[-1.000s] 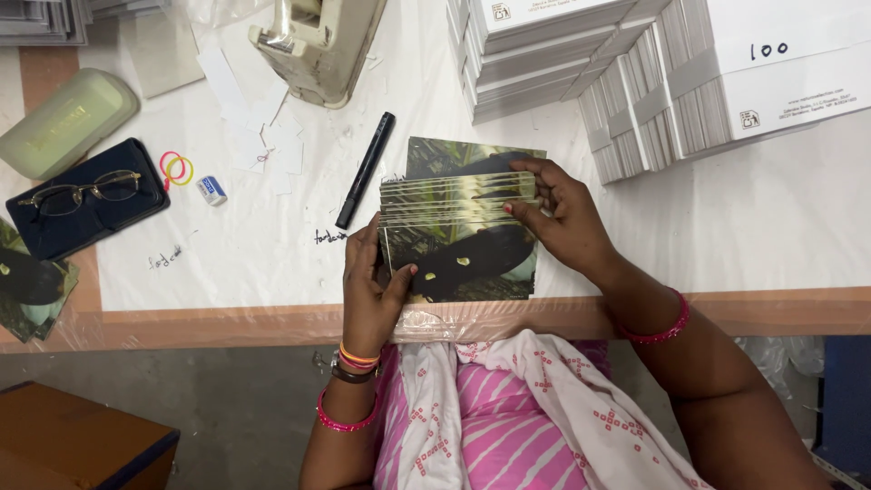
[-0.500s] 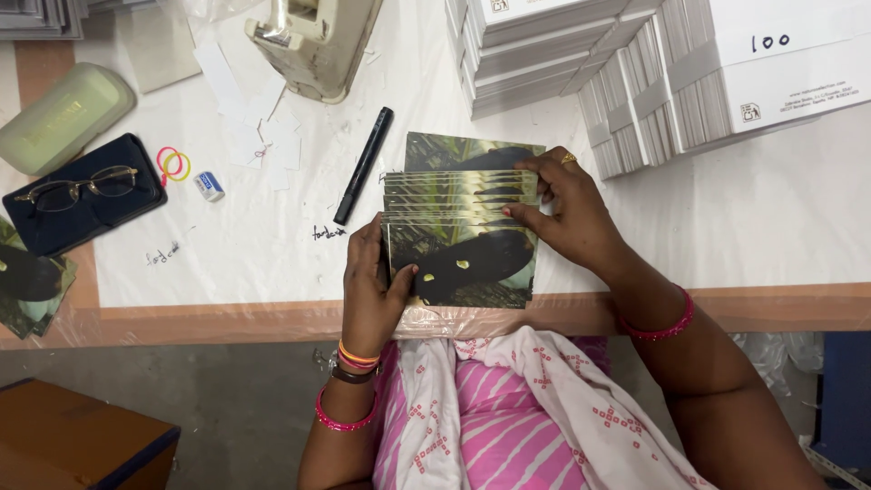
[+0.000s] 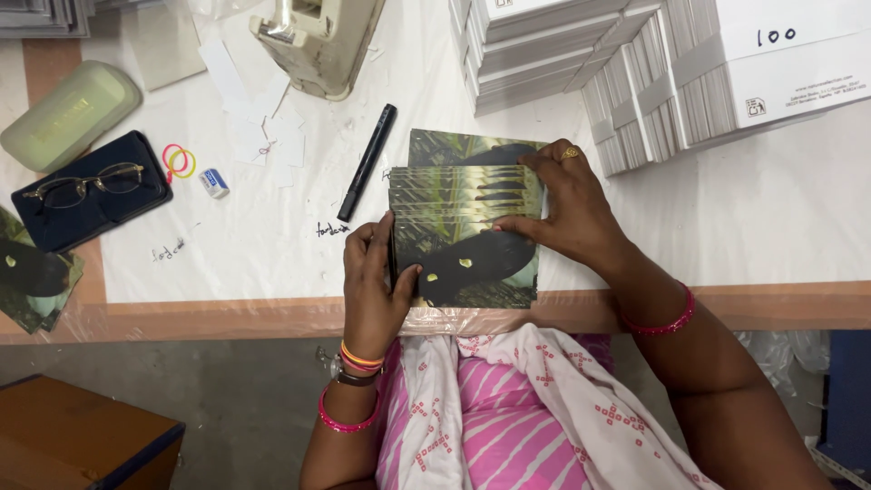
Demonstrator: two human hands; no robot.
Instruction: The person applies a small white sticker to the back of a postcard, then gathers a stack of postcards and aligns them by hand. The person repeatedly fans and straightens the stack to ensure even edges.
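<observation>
1. At far left, over the table edge: a few dark green cards (image 3: 32,277), partly cut off by the frame.
2. Above these, a pale green spectacle case (image 3: 68,113), and beside it a pair of glasses (image 3: 86,186) lying on a dark blue case (image 3: 91,222).
3. Next along, pink and yellow rubber bands (image 3: 179,161) and a small blue-and-white eraser (image 3: 214,182) on the white table top (image 3: 771,218).
4. Further right, a cream-coloured machine (image 3: 318,41) at the top edge, and a black marker pen (image 3: 366,161) lying slantwise, long axis from upper right to lower left.
5. Left hand (image 3: 374,286) closed on the left edge of the stack of picture cards (image 3: 463,231), thumb on the face, fingers behind.
6. Stack of picture cards near the table's front edge, fanned in steps away from the body, long axis roughly left to right, printed faces upward, dark picture on the nearest card.
7. Right hand (image 3: 567,209) clamped on the right side of the fan, fingers spread over the card faces, a ring on one finger.
8. At upper right, banded bundles of white cards (image 3: 689,82), stacked and leaning, well apart from the hands.
</observation>
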